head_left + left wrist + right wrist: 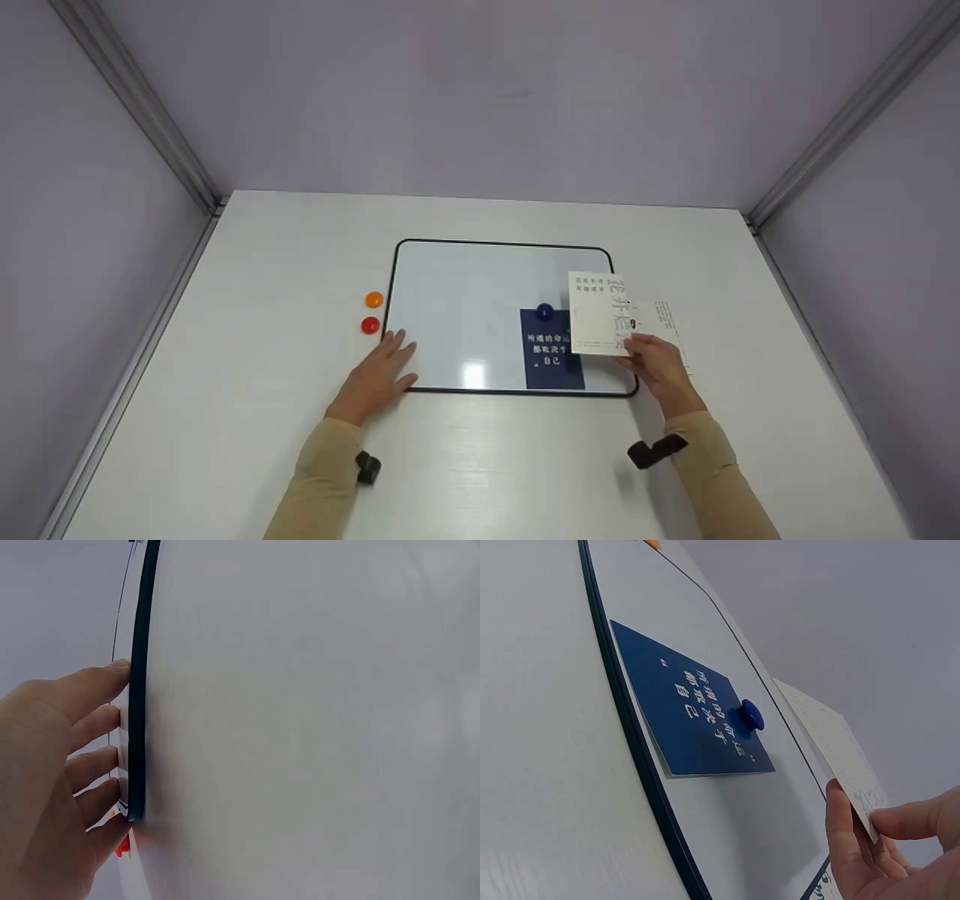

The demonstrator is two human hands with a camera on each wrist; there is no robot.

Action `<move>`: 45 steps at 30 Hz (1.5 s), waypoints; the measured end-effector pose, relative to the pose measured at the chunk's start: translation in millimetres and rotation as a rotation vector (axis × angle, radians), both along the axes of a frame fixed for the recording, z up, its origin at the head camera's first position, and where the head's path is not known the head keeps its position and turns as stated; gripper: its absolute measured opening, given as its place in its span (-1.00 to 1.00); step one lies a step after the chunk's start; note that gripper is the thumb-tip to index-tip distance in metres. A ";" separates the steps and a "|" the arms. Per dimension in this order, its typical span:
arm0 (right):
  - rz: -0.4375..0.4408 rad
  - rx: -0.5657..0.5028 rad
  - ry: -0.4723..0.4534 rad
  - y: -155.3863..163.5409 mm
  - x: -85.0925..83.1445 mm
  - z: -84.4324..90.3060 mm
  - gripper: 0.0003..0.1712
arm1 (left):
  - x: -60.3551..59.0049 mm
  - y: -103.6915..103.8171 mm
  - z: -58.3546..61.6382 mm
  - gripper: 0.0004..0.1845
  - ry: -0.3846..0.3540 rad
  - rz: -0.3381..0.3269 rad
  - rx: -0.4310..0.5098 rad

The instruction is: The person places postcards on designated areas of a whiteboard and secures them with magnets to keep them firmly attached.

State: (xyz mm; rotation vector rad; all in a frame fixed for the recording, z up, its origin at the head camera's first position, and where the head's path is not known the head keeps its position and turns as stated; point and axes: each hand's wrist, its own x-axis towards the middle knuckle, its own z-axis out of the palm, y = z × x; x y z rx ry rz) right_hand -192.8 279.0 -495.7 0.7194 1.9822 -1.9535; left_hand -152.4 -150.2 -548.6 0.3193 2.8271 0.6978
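The right hand [660, 367] pinches a white printed paper card [596, 315] by its near corner, above the right edge of the black-rimmed whiteboard [465, 300], just right of the dark blue card [553, 352]. The left hand [379, 375] lies flat, its grip apart, on the board's near-left corner on the white counter [225, 420].

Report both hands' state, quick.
Left hand: open, fingers flat at the whiteboard edge.
Right hand: pinching a white card.

bright even overhead light; glare patch on whiteboard [473, 373]; soft shadows; sharp.
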 end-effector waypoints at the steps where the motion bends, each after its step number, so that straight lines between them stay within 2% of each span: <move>1: 0.001 -0.002 0.003 -0.7 0.1 0.8 -0.43 | 0.0 0.0 0.2 -0.37 0.000 0.000 0.000; 10: -0.005 -0.020 0.009 -7.6 -1.5 3.0 -0.44 | -0.6 -0.4 -0.7 -0.36 0.004 -0.004 -0.007; 18: -0.003 -0.015 -0.022 -14.0 -1.7 1.0 -0.45 | -0.6 -0.1 -1.2 -0.36 0.009 -0.005 -0.012; 25: 0.001 -0.011 -0.027 -19.3 -1.1 0.3 -0.54 | -0.4 0.6 -1.3 -0.36 0.001 -0.002 -0.021; 33: 0.033 0.004 -0.024 -22.1 0.4 -1.0 -0.39 | 0.5 1.0 -2.6 -0.38 0.054 -0.015 -0.014; 45: 0.034 -0.004 -0.016 -32.3 1.4 -4.5 -0.47 | 0.9 1.5 -2.2 -0.37 0.027 -0.013 -0.017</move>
